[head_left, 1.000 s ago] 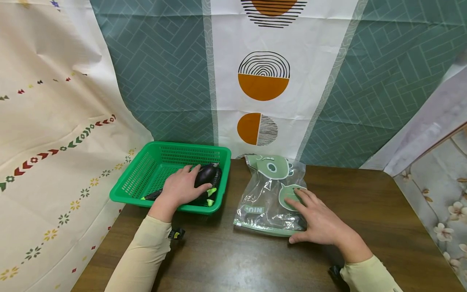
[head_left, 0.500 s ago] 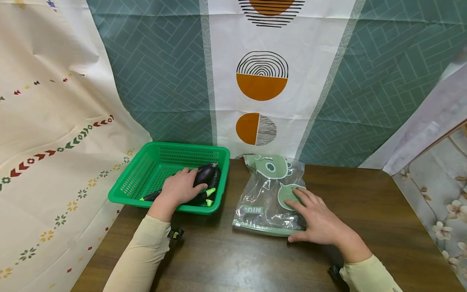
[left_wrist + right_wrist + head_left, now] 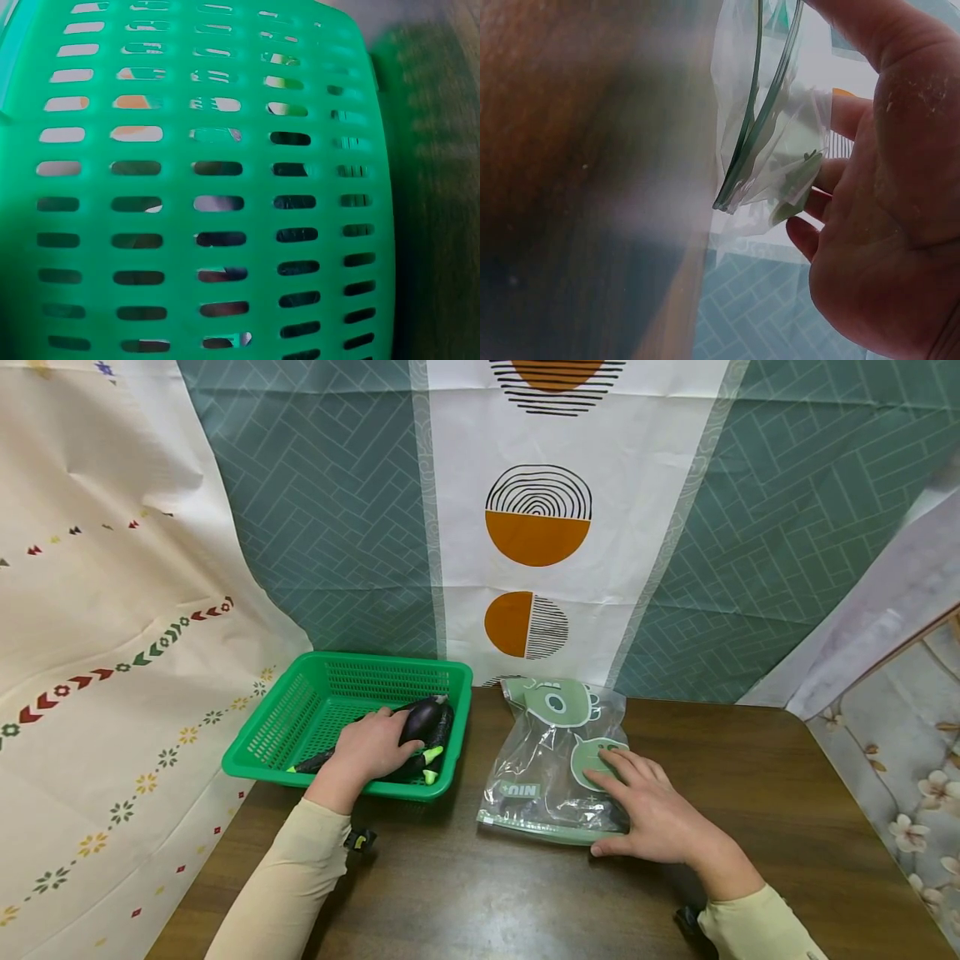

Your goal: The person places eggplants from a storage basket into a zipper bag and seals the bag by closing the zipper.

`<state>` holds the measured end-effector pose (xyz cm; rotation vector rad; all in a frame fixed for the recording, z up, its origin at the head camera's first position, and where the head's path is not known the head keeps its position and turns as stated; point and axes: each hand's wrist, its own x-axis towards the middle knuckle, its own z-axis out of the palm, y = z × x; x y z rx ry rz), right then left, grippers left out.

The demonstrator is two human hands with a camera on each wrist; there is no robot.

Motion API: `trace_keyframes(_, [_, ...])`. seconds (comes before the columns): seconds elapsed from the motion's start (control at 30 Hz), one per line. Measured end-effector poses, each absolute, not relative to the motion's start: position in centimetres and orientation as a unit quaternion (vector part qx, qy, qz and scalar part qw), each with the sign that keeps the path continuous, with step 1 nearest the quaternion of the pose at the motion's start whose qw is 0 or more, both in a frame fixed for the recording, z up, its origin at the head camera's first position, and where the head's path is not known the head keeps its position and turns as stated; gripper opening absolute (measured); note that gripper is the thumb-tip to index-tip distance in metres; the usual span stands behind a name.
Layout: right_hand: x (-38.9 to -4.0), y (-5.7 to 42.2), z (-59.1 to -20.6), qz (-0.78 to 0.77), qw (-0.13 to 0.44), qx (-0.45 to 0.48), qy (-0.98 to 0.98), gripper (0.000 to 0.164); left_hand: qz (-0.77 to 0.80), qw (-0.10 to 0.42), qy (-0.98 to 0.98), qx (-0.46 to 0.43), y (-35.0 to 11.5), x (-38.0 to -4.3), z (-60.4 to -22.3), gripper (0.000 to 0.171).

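In the head view my left hand (image 3: pixel 370 746) lies over several dark eggplants (image 3: pixel 424 718) inside a green plastic basket (image 3: pixel 238 760). Its fingers rest loosely on them, the thumb pointing right toward the green stem ends. From the left wrist only the slotted basket wall (image 3: pixel 172 221) shows, with that hand mostly hidden behind it. My right hand (image 3: pixel 656 810) rests on the right side of a clear zip bag (image 3: pixel 551 789) with green prints, fingers spread and relaxed. The right wrist view shows the bag's green zip strip (image 3: pixel 761 124) just beyond the fingers.
Basket and bag stand side by side on a brown wooden table (image 3: pixel 480 893). A patterned cloth (image 3: pixel 360 510) hangs behind the table's far edge, and a cream cloth (image 3: pixel 135 693) hangs along the left. A floral panel (image 3: pixel 900 793) borders the right side.
My left hand has shifted slightly back and its thumb has drawn in a little, baring more eggplant beyond the fingers. My right hand and the bag stay put.
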<state>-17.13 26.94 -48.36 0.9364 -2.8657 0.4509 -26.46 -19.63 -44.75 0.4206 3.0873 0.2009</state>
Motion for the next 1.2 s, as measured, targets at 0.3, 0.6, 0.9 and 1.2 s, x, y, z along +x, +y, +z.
trace_keyframes(0.3, [-17.17, 26.92, -48.43, 0.146, 0.055, 0.314, -0.937, 0.107, 0.061, 0.012, 0.989, 0.138, -19.59, -26.45, -44.72, 0.067])
trace_keyframes(0.6, [-17.09, 26.94, -48.37, 0.148, 0.048, 0.308, -0.939, 0.105, 0.059, 0.010, 0.988, 0.140, -19.57, -26.48, -44.66, 0.065])
trace_keyframes(0.9, [-17.02, 26.85, -48.42, 0.152, 0.057, 0.307, -0.938, 0.102, 0.046, 0.013, 0.989, 0.143, -19.76, -26.73, -44.83, 0.062])
trace_keyframes(1.2, [-17.01, 26.85, -48.51, 0.151, 0.063, 0.310, -0.937, 0.101, 0.034, 0.003, 0.988, 0.154, -19.65, -26.61, -44.73, 0.057])
